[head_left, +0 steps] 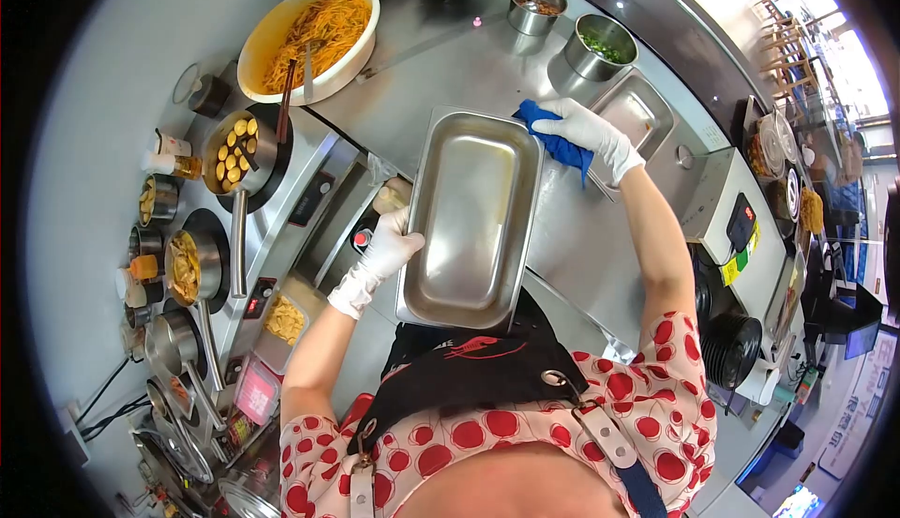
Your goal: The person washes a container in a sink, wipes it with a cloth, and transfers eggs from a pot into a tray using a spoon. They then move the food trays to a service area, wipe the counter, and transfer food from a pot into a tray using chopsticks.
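An empty rectangular steel pan [473,218] is held up in front of my apron, its long side running away from me. My left hand [389,248], in a white glove, grips the pan's left rim with the fingers wrapped underneath. At the pan's far right corner my right hand [586,134], also gloved, has its fingers closed on a blue cloth [562,150]. The cloth touches the rim there, and part of it hangs down. A faint yellowish streak shows inside the pan on the right.
Noodles fill a white basin [368,45] at the far left. Pans of food, one frying pan [246,157] among them, stand on the left burners. Steel pots [600,46] and a shallow tray [656,96] are at the far right, beyond a scale-like device [717,201].
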Demonstrator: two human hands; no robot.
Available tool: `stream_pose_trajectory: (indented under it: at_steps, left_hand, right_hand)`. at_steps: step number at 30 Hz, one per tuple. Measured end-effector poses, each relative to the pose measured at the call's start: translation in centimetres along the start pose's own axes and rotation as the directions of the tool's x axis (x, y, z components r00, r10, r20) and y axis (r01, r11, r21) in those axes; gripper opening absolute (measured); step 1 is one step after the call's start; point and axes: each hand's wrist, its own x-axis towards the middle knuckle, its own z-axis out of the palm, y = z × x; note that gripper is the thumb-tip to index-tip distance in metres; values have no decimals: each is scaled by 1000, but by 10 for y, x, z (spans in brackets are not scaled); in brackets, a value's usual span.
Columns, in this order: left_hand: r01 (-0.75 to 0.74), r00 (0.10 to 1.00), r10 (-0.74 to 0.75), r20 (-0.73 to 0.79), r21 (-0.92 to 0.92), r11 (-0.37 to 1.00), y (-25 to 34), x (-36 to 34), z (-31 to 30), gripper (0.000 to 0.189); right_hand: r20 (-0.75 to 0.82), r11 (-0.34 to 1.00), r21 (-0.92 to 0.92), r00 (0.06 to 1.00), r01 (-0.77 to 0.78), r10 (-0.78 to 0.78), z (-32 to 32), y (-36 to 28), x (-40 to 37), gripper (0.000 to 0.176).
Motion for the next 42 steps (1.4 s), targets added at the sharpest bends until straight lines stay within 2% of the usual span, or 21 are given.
stream_pose_trajectory:
  at_steps: [2,4,6,8,10,12,14,16,18,20,22,24,26,28,32,34,36,38,40,41,42]
  left_hand:
    - [0,1000,0,-10,-8,1000,2,0,2,35]
    - [9,1000,-9,-13,31,999,-2,1,0,37]
    - [-8,1000,8,-28,12,1000,-1,2,0,37]
    - [-20,998,19,-52,-11,1000,0,1,1,37]
    - [45,998,-47,32,37,998,4,1,2,37]
    - [18,1000,-19,20,28,999,-9,5,4,36]
    - [48,999,-48,-15,-28,998,-9,3,4,36]
    - [48,997,-52,-50,-75,996,-7,0,4,36]
    - [72,996,-76,-54,-71,995,-2,-2,-1,35]
    - [48,997,-44,-67,61,997,-4,-2,-5,33]
    - [91,994,-94,-63,-51,995,-6,0,-4,29]
    - [83,992,-89,-89,-77,994,-19,6,-10,26]
    - [84,989,-96,-114,-107,991,-21,8,-15,24]
    - [-3,970,-81,-229,-348,938,-18,12,-16,23]
    - [-84,912,-51,-408,-305,948,-22,31,-34,23]
    - [-98,878,-93,-470,-366,925,-17,39,-38,18]
    - [-153,875,-16,-483,-309,939,-7,46,-38,17]
    - [-116,901,6,-435,-228,967,-6,51,-42,21]
    - [-92,926,12,-377,-195,977,-2,56,-41,24]
    - [-85,934,19,-356,-171,982,0,58,-38,25]
    - [-82,941,24,-339,-160,984,2,59,-35,25]
  right_hand:
    - [140,983,-108,977,-146,161,-3,-22,3,23]
    - [136,972,-190,977,-139,166,3,-23,13,25]
    - [96,956,-292,994,-19,49,12,-31,21,28]
    - [143,962,-272,987,-30,72,20,-32,39,30]
    - [314,933,-341,949,112,1,31,-37,58,31]
    - [253,951,-283,966,122,-49,38,-38,69,26]
    - [-53,948,-240,972,211,-230,30,-40,80,27]
    - [-63,993,87,995,85,-80,10,-38,84,25]
    - [-84,986,-65,984,152,-158,-2,-32,94,24]
    - [-44,991,-128,999,-29,23,6,-64,77,25]
    - [-6,989,-141,999,-40,39,13,-66,83,25]
    - [-23,998,-46,998,49,-50,19,-58,89,27]
    - [-61,996,76,997,-40,44,22,-83,64,37]
    - [-162,978,211,986,-1,36,13,-60,62,38]
    - [-328,882,470,935,37,135,34,-56,7,37]
    - [-223,896,438,958,-67,180,32,-32,-12,36]
    - [-398,971,223,917,82,14,48,-3,-10,34]
    - [-375,987,116,925,113,-62,52,-8,-6,32]
    - [-372,967,235,928,99,-5,48,-16,12,26]
    - [-332,897,437,939,70,88,47,-30,19,25]
    - [-389,919,386,918,86,78,42,-27,35,29]
